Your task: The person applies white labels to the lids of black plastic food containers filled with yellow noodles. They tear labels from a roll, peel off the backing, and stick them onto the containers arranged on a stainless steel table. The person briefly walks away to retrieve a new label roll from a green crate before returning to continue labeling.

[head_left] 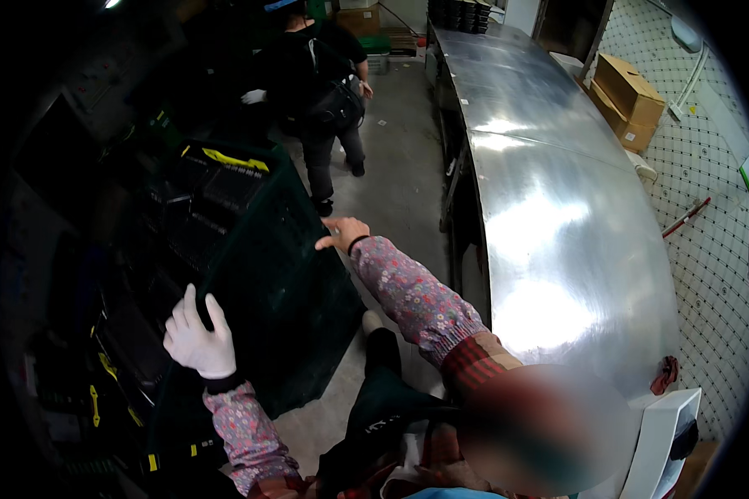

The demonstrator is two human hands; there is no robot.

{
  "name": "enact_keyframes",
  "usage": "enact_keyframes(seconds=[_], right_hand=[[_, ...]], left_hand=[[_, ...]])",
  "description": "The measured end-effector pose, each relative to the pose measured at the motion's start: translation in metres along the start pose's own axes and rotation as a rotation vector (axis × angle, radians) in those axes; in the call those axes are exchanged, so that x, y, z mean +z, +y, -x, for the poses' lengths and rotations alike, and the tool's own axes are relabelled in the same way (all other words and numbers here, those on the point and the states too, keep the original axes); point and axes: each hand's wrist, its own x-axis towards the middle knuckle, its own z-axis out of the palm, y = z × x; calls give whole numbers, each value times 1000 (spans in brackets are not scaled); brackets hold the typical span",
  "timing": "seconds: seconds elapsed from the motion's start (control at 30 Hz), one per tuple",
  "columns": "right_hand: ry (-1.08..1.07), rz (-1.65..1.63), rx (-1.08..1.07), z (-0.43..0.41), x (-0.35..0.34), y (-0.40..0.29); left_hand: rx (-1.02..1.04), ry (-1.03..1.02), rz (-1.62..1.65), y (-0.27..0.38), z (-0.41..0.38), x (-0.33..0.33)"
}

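My left hand (201,337), in a white glove, is raised over the near rim of a dark green plastic crate stack (274,299), its fingers spread and holding nothing. Bare and with thumb and fingers apart, my right hand (344,234) is at the right side of the same crates; whether it touches them I cannot tell. Black plastic trays (234,187) fill the top crate, beside a yellow crate handle (236,159). Floral sleeve covers reach up both my forearms.
A long stainless steel table (562,181) runs along the right, with stacked black containers (459,14) at its far end. Beyond the crates a person (324,81) stands in the aisle (399,143). Cardboard boxes (630,100) lie behind the table. A white bin (655,443) is near right.
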Motion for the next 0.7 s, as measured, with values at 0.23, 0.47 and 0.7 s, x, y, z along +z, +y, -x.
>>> enact_keyframes(seconds=[0.23,0.47,0.7], right_hand=[[80,-199,-364,-2,18,46],[-262,-837,537,3,58,142],[-184,-264,550,-11,88,256]], left_hand=[[-200,112,601,17,17,-19],[58,-1178,2118,121,-4,84],[-382,-1810,2312,182,-14,182]])
